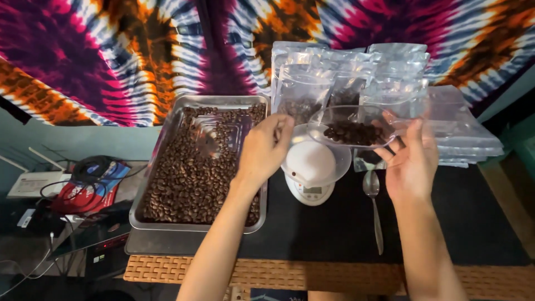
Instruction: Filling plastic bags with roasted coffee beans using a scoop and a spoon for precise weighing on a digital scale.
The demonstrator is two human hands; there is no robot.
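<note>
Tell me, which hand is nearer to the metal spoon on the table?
The right hand. It is just above and right of the spoon, holding the clear bowl. The left hand is farther, beyond the white scale.

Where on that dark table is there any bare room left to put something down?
The widest free patch is the dark table top right of the spoon, below the flat pouch stack. A narrower strip lies between the bean tray and the spoon, in front of the scale. The back, around the standing pouches, is crowded.
</note>
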